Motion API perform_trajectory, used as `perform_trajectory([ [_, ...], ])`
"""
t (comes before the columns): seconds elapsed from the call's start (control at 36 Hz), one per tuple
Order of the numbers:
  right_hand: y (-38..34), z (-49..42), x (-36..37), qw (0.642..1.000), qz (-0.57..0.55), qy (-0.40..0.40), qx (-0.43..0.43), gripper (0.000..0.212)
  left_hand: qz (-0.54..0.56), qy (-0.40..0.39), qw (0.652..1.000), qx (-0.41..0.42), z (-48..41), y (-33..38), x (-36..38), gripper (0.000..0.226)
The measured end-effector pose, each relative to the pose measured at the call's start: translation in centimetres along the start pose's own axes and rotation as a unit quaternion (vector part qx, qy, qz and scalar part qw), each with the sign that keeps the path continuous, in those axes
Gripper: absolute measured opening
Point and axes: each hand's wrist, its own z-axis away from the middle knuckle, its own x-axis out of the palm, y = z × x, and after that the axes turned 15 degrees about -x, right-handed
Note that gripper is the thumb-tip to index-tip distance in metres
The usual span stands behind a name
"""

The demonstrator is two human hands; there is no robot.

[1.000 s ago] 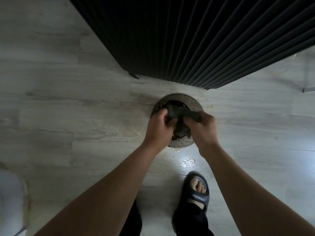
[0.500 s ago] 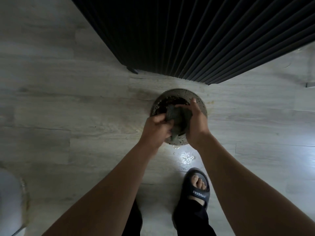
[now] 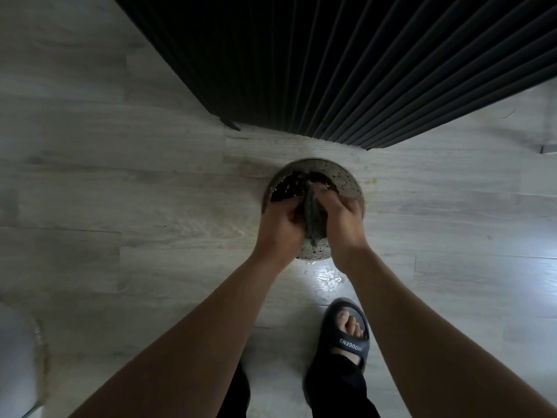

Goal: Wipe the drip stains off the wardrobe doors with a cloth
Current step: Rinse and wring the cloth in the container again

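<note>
**Cloth clenched over the bowl**

The left hand (image 3: 281,227) and right hand (image 3: 340,224) each keep a clenched grip on the dark cloth (image 3: 312,215). It is bunched between them at frame centre, over a metal bowl (image 3: 346,178) on the floor (image 3: 120,191). The ribbed black wardrobe (image 3: 331,70) fills the upper frame, just beyond the bowl. A wet patch (image 3: 324,274) shines below the bowl, near a slipper (image 3: 351,342).

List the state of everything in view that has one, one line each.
bowl, upright on the floor, dark liquid inside, it seems.
cloth, bunched, held over the bowl by both hands.
left hand, grips the cloth.
right hand, grips the cloth.
wardrobe doors, dark; stains too dim to tell.
floor, wet patch beside the bowl.
</note>
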Motion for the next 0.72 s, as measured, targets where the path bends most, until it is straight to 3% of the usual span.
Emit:
perform_trajectory([
  [0.06, 0.0, 0.2, 0.7, 0.997, 0.034, 0.069, -0.028, 0.049, -0.004, -0.006, 1.0, 0.0, 0.3, -0.1, 0.6, 0.02],
  [0.11, 0.7, 0.1, 1.4, 0.989, 0.103, 0.087, -0.069, 0.048, 0.042, -0.02, 0.999, -0.013, 0.8, -0.2, 1.2, 0.021],
  [0.19, 1.7, -0.6, 2.3, 0.988, 0.12, 0.099, -0.01, 0.046, 0.108, -0.072, 0.991, -0.038, 1.2, -0.2, 1.2, 0.028],
  [0.31, 1.3, -1.4, 2.2, 0.997, 0.03, 0.029, 0.062, 0.042, 0.176, -0.151, 0.966, -0.114, 0.6, -0.6, -0.4, 0.035],
  [0.39, 1.0, -1.5, 2.3, 0.992, 0.122, -0.01, 0.013, 0.06, 0.158, -0.157, 0.965, -0.139, -0.3, -1.0, -0.8, 0.032],
  [0.53, 1.7, -2.5, 2.7, 0.97, 0.243, -0.022, 0.0, 0.06, 0.152, -0.157, 0.961, -0.168, -0.9, -1.6, -0.9, 0.016],
  [0.61, 2.7, -3.4, 3.0, 0.973, 0.225, 0.014, 0.051, 0.052, 0.166, -0.14, 0.961, -0.172, -0.8, -2.0, -0.5, 0.015],
  [0.72, 3.6, -5.3, 2.4, 0.975, 0.109, 0.092, 0.173, 0.034, 0.2, -0.106, 0.958, -0.179, -0.7, -2.7, 0.8, 0.018],
])
